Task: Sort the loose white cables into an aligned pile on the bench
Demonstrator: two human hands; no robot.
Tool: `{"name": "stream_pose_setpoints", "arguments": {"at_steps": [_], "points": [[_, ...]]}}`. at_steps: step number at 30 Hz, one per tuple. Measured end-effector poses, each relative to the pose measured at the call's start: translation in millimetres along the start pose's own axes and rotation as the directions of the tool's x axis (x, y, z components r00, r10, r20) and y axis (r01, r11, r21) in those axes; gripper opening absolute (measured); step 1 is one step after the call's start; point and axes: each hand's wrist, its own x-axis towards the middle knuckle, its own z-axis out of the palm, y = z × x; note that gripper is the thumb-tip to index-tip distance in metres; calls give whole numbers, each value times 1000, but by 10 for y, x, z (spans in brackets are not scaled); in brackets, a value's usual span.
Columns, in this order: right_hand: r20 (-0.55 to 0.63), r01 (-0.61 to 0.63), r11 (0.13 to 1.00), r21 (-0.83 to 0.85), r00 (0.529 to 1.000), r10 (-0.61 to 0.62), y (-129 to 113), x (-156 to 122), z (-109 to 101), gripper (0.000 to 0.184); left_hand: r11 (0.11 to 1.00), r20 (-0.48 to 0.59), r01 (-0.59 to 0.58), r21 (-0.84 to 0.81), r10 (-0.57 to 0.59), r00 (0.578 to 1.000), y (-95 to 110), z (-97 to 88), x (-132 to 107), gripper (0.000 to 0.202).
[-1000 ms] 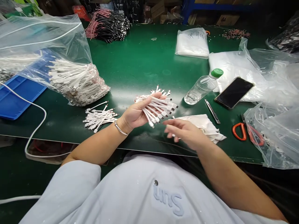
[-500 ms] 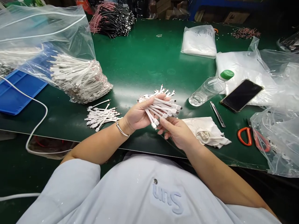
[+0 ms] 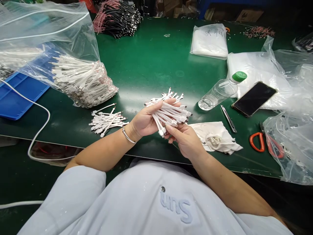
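A fanned bundle of short white USB cables [image 3: 171, 114] lies across my left hand [image 3: 148, 120], whose thumb and fingers are closed around it. The plugs point right and toward me. At their plug ends my right hand [image 3: 186, 138] pinches part of the bundle between thumb and fingers; its fingertips are partly hidden underneath. Just beyond my hands, a pile of white cables [image 3: 168, 94] rests on the green table [image 3: 151, 58]. Another loose pile of white cables [image 3: 107, 122] lies left of my left wrist.
To the left, a clear plastic bag [image 3: 83, 81] full of white cables leans over a blue tray [image 3: 26, 98]. Right of my hands are a white cloth [image 3: 217, 137], a bottle [image 3: 218, 93], a utility knife [image 3: 228, 119], a phone [image 3: 254, 98] and orange-handled scissors [image 3: 257, 142].
Both hands stay nearly in place. The plug ends of the held cables have spread slightly, and my right hand's fingers have shifted a little along them.
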Motion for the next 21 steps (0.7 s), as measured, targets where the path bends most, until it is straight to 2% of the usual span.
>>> {"name": "stream_pose_setpoints", "arguments": {"at_steps": [3, 5, 7, 10, 14, 17, 21], "points": [[-8, -20, 998, 59, 1000, 21, 16, -2, 19, 40, 1000, 1, -9, 1, 9, 1000, -2, 0, 3, 31], [79, -139, 986, 91, 988, 132, 17, -7, 35, 37, 1000, 2, -3, 5, 3, 1000, -5, -1, 3, 31], [182, -275, 953, 127, 951, 250, 6, -13, 43, 31, 1000, 11, 2, 11, -2, 1000, -6, -5, 1, 31], [306, -415, 890, 189, 886, 348, -19, -19, 33, 28, 1000, 35, -10, 23, 9, 999, -5, -15, 0, 30], [442, -519, 816, 254, 813, 379, -30, -20, 9, 33, 999, 67, -16, 33, 14, 998, -11, -25, 3, 30], [474, -526, 789, 318, 809, 348, -30, -24, 9, 32, 999, 85, -23, 26, 20, 996, -18, -31, 2, 31], [495, -581, 737, 346, 780, 382, -42, -33, 32, 44, 999, 86, 15, 36, -18, 996, -22, -47, -5, 33]]}}
